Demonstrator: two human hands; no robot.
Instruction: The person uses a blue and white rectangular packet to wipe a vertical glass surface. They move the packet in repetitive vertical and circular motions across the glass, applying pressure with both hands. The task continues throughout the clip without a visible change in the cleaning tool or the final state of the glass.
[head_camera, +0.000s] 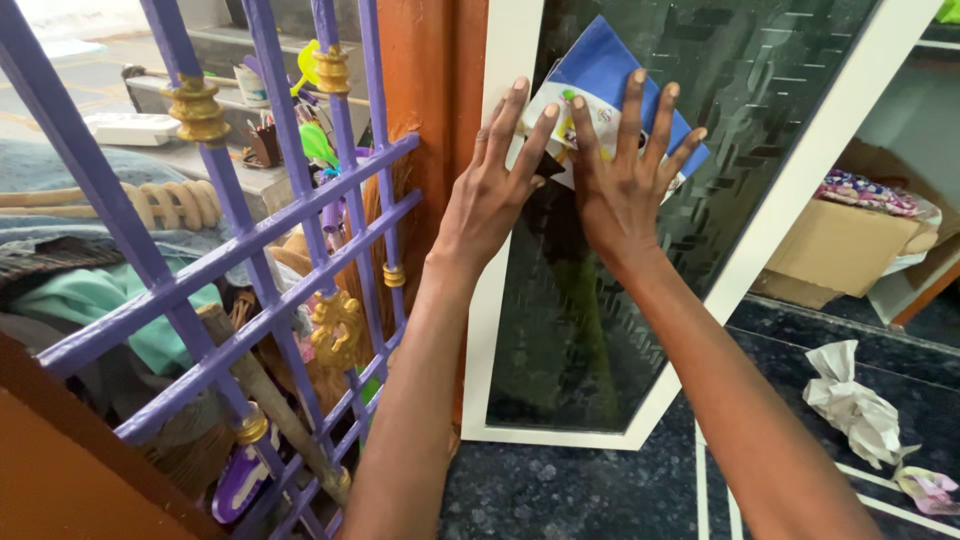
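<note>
Purple-painted metal grille is seen nearest, at left. Blue-and-white thin plastic pouch is pressed flat vs dark textured glass door panel by left hand & right hand, fingers spread, no grip closed. Judged light, floppy, slippery; best pinched at edges.

Glossy blue-and-white paper sheet lies on dark textured glass pane; purple grille is painted metal.

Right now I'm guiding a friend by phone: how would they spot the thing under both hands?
Find the white-framed dark glass door beside the purple grille. Near its top, the left hand and right hand press a flat blue-and-white packet against the glass; it is the only thing on the pane.
</note>
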